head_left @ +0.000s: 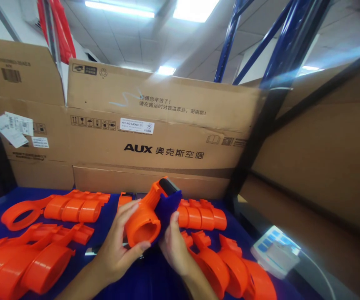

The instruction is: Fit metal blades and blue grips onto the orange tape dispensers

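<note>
My left hand (pixel 119 239) is closed around the ring-shaped body of an orange tape dispenser (pixel 142 223), its thumb along the lower rim. The dispenser is tilted up above the blue work surface (pixel 155 279), with a black roller (pixel 168 187) at its top end. A dark blue piece (pixel 170 204) sits against its right side. My right hand (pixel 174 243) grips that piece with the thumb in front; its other fingers are mostly hidden. Whether the blue piece is fixed to the dispenser I cannot tell.
Rows of orange dispenser parts lie left (pixel 47 266), back left (pixel 89 211), back right (pixel 206 218) and front right (pixel 234 271). A metal-tipped dark object (pixel 91 251) lies behind my left wrist. Cardboard (pixel 164 137) walls the back. A white keypad device (pixel 275 251) stands right.
</note>
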Available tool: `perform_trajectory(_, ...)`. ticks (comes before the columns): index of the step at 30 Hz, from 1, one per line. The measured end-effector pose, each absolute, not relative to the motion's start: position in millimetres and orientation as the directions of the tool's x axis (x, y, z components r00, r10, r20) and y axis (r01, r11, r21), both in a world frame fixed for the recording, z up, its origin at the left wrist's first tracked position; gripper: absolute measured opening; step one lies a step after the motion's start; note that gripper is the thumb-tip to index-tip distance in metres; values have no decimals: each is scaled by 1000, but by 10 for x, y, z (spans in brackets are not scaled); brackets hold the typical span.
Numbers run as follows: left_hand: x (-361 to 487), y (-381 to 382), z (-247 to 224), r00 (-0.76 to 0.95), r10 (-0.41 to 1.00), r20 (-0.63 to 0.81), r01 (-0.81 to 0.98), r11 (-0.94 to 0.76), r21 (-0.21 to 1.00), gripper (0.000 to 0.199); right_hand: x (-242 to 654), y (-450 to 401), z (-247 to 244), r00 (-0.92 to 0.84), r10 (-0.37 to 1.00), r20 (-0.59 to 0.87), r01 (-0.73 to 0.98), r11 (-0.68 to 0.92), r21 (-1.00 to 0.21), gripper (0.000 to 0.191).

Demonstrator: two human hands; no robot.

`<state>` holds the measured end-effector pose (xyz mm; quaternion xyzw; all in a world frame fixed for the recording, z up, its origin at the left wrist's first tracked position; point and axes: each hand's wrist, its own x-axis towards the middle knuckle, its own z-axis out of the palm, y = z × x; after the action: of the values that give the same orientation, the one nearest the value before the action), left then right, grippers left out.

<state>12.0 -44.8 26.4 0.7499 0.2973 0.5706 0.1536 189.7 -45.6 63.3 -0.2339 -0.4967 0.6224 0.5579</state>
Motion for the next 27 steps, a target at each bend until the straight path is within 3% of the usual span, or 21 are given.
perform_trajectory(3, 84, -546, 284, 246, 675, 695, 183, -737, 651, 94, 1874, -461, 728, -396, 890, 227, -514, -10, -858, 86)
perform_trajectory(6, 53, -632, 328, 326, 743, 584, 136, -649, 749, 87, 1867, -466, 784, -414, 887, 206, -548, -62, -834, 81)
perform_trajectory(10, -82, -649, 487, 286, 794, 536, 217, -598, 771, 84, 1863, -435, 810, -348, 904, 250, -538, 26, -843, 71)
perform_trajectory(14, -439, -525, 787, 23, 828, 560, 470, -504, 725, 85, 1902, -360, 814, -102, 955, 277, -491, 194, -849, 63)
perform_trajectory(16, -651, -412, 924, -45, 881, 470, 628, -341, 700, 85, 1942, -329, 819, -34, 960, 277, -462, 231, -856, 62)
perform_trajectory(20, -908, -145, 981, -42, 918, 395, 846, -178, 503, 74, 2009, -298, 833, -35, 953, 302, -403, 264, -876, 67)
perform_trajectory(27, -803, 161, 683, 65, 952, 299, 940, -159, 301, 78, 2035, -300, 845, -49, 945, 323, -356, 286, -890, 72)
